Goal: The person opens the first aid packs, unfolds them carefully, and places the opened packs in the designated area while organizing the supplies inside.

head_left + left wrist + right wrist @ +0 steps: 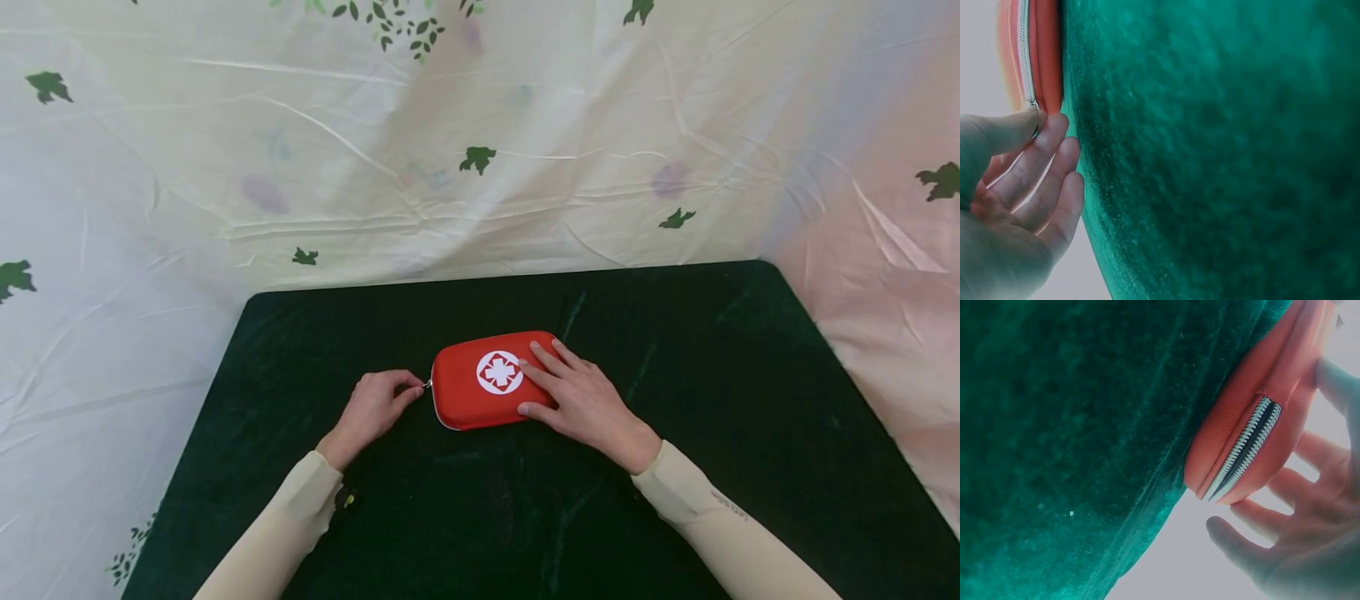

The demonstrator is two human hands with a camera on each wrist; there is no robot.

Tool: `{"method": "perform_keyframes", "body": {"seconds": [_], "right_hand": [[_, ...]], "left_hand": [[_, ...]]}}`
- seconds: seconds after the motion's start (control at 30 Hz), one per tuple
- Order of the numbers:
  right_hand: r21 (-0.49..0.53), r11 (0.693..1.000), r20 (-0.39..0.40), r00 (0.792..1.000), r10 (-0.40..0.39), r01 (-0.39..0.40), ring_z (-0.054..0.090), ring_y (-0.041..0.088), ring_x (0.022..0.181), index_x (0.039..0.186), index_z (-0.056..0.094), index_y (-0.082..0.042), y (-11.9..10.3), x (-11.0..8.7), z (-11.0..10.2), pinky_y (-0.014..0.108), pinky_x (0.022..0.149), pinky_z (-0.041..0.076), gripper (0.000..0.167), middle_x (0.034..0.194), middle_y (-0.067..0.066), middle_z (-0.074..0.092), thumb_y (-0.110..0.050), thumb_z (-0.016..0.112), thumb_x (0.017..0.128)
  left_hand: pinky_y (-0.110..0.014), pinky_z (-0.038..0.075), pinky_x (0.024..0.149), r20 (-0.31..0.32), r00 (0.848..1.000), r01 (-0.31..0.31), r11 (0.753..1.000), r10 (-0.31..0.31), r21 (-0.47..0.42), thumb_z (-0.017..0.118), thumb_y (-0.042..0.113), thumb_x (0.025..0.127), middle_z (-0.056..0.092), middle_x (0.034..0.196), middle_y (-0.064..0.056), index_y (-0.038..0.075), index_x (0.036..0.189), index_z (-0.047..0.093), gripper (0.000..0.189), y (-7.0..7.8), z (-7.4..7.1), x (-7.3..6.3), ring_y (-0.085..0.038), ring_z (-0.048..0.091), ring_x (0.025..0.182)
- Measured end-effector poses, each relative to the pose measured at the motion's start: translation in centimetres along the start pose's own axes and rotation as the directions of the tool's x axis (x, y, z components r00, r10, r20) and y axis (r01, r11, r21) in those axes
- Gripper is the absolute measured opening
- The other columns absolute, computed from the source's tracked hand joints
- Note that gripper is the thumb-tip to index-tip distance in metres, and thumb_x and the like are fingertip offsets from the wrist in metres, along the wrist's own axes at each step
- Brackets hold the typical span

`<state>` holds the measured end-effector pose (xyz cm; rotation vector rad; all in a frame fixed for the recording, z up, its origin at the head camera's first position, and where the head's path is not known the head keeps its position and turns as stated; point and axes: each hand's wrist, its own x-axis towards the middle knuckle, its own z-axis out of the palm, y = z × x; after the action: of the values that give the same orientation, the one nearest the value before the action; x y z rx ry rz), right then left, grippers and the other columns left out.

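Note:
A red first-aid case (465,392) with a white round emblem lies flat on the dark green cloth. My left hand (375,408) pinches the zipper pull (427,384) at the case's left end between thumb and index finger. In the left wrist view, the silver zipper (1025,56) runs up from that pinch, and the other fingers are loosely bent. Spread over the case's right end, my right hand (581,400) rests with its fingers extended on the lid. The right wrist view shows zipper teeth (1244,447) standing apart in two rows along that end.
The green velvet cloth (480,517) covers a table with rounded far corners. Behind and at both sides hangs a pale curtain (360,192) printed with green leaves. A small yellowish bit (348,500) shows beside the left sleeve.

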<state>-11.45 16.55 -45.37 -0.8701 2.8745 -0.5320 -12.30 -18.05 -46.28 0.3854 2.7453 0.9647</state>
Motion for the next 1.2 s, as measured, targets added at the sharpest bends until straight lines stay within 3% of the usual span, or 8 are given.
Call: {"method": "perform_keyframes", "body": {"seconds": [0.3, 0.63, 0.87, 1.2], "right_hand": [[0.02, 1.0, 0.021, 1.0, 0.008, -0.008, 0.021, 0.041, 0.155, 0.158, 0.045, -0.019, -0.1, 0.1, -0.1, 0.061, 0.119, 0.03, 0.076, 0.167, 0.011, 0.031, -0.053, 0.069, 0.095], [0.083, 0.996, 0.046, 0.998, 0.031, -0.035, 0.017, 0.041, 0.156, 0.16, 0.042, -0.02, 0.0, 0.2, -0.1, 0.059, 0.111, 0.042, 0.076, 0.169, 0.011, 0.027, -0.051, 0.07, 0.096], [0.092, 0.995, 0.047, 0.998, 0.031, -0.035, 0.017, 0.042, 0.156, 0.16, 0.042, -0.019, 0.0, 0.2, -0.2, 0.059, 0.112, 0.042, 0.076, 0.169, 0.012, 0.027, -0.051, 0.07, 0.096], [0.09, 0.995, 0.049, 0.998, 0.025, -0.029, 0.018, 0.042, 0.156, 0.16, 0.042, -0.019, -0.1, 0.3, -0.3, 0.059, 0.111, 0.042, 0.077, 0.169, 0.012, 0.027, -0.05, 0.07, 0.096]], "left_hand": [[-0.03, 0.054, 0.064, 0.008, 0.999, -0.035, 0.999, 0.035, -0.007, 0.072, 0.016, 0.097, 0.071, 0.092, 0.002, 0.012, 0.11, 0.075, 0.014, -0.4, 0.1, -0.4, -0.008, 0.061, 0.065], [-0.029, 0.053, 0.063, 0.03, 0.993, -0.115, 0.993, 0.116, -0.029, 0.071, 0.019, 0.097, 0.071, 0.09, 0.003, 0.011, 0.108, 0.074, 0.014, -0.9, 0.1, -1.2, -0.008, 0.062, 0.066], [-0.028, 0.055, 0.067, 0.052, 0.996, -0.069, 0.998, 0.068, 0.01, 0.072, 0.018, 0.097, 0.071, 0.093, 0.007, 0.015, 0.109, 0.075, 0.013, 0.3, -0.1, -1.7, -0.002, 0.062, 0.068], [-0.03, 0.055, 0.066, 0.068, 0.995, -0.068, 0.997, 0.066, 0.03, 0.073, 0.016, 0.095, 0.07, 0.09, 0.008, 0.014, 0.106, 0.075, 0.012, 0.3, 0.0, -2.0, -0.002, 0.061, 0.066]]}}
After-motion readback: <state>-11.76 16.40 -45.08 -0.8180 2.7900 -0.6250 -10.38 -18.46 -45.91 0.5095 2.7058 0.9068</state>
